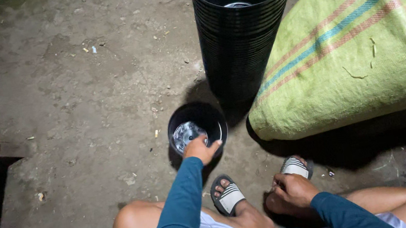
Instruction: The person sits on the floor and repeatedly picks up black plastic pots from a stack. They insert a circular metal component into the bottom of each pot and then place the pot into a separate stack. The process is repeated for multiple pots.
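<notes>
We have our left hand closed over the near rim of the pot on the floor beside the pot stack, right hand loosely curled on our foot; likely next, a steady lift.

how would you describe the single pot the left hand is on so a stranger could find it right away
Start at the big yellow-green sack lying on the dirt floor, with a tall stack of black pots leaning against its left side. Just in front of that stack sits one small black pot, the left hand gripping its near rim. Unlike the stacked ones, it stands alone and low, with a shiny bottom showing inside.
</notes>
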